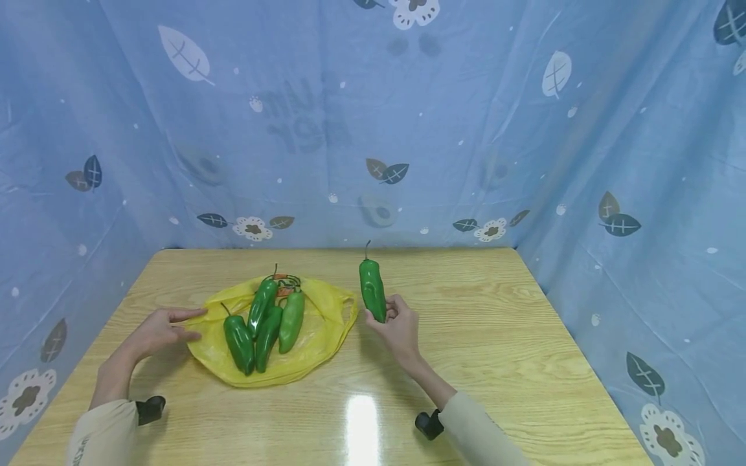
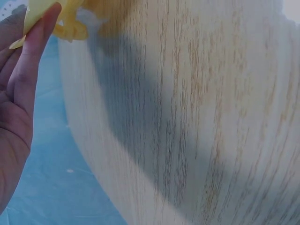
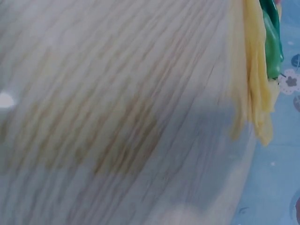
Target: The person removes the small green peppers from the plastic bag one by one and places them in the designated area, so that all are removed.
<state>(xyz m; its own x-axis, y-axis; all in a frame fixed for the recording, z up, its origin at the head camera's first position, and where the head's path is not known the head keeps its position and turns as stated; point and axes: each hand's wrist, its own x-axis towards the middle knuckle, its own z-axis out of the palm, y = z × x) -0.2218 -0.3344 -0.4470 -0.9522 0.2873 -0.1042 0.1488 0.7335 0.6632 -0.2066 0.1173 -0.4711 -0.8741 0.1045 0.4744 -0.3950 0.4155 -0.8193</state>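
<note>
A yellow plastic bag (image 1: 320, 346) lies flattened on the table, with several green peppers (image 1: 239, 343) on it. At its left edge my left hand (image 1: 153, 333) pinches the plastic between thumb and fingers; the left wrist view shows this yellow plastic (image 2: 41, 13) up close. To the right of the bag, my right hand (image 1: 402, 329) holds another green pepper (image 1: 372, 285) by its lower end, stem pointing up, above the table. My right hand does not show in the right wrist view, where the bag (image 3: 255, 70) and a green pepper (image 3: 273, 47) appear at the right edge.
Small orange-red pieces (image 1: 285, 292) lie among dark stems at the back of the bag. The wooden table (image 1: 466, 323) ends at a blue patterned curtain (image 1: 326, 129), which also hangs on both sides. Light glares on the tabletop near the front.
</note>
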